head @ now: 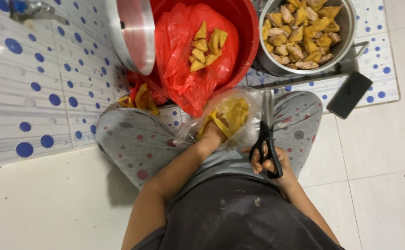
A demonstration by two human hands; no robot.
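Note:
My left hand [211, 134] is pushed inside a clear plastic bag [249, 111] of yellow fried tofu pieces [232, 115] resting between my knees; its fingers are hidden by the bag. My right hand [269, 162] grips black-handled scissors [267, 143], blades pointing up beside the bag. Ahead, a red basin [246, 28] lined with a red plastic bag [179, 60] holds several cut tofu triangles [207, 46]. A metal pot [346, 32] at the upper right is heaped with tofu chunks [302, 32].
A round metal lid [133, 32] leans against the basin's left rim. A black phone [349, 94] lies on the tiled step at right. Crumpled red and yellow bags [142, 97] sit by my left knee. Dotted wall tiles [26, 92] run along the left.

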